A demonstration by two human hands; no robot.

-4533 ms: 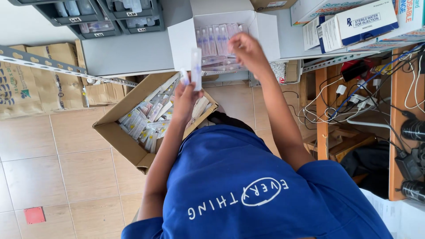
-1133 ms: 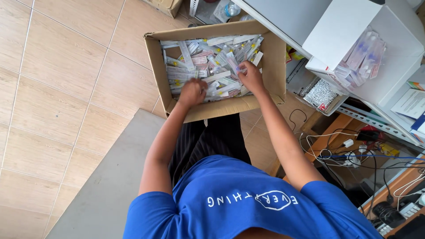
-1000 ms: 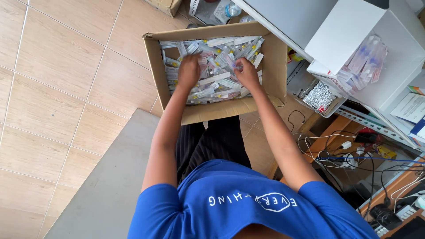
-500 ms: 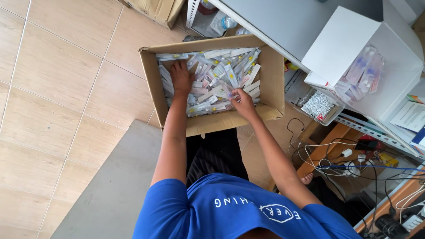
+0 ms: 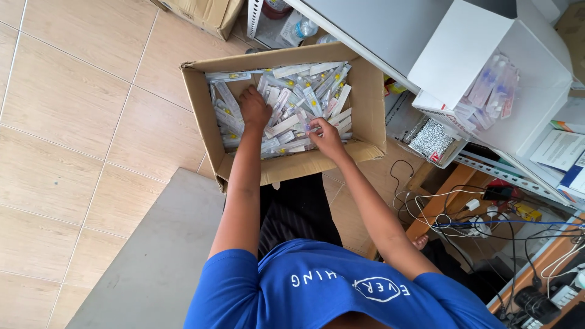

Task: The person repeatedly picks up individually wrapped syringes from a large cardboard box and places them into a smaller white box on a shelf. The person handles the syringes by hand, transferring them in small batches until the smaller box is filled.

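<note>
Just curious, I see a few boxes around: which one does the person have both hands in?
The open brown cardboard box on the floor, full of small sealed packets; the white box sits on the shelf, untouched.

An open brown cardboard box (image 5: pixel 201 116) stands on the tiled floor, near the front edge of the grey desk (image 5: pixel 390 30). It is full of long, flat, clear and white sealed packets (image 5: pixel 286 100), some with small yellow or pink marks, lying in all directions. On the desk, at its right part, an open white carton (image 5: pixel 454 52) holds more clear packets (image 5: pixel 487 91) with blue and pink tints, stacked together. Below the desk edge lies a small packet with a black-and-white speckled face (image 5: pixel 429 137). At the top edge, another brown carton (image 5: pixel 204 12) stands on the floor. At the right edge lie white and blue boxes (image 5: pixel 570 164).
</note>
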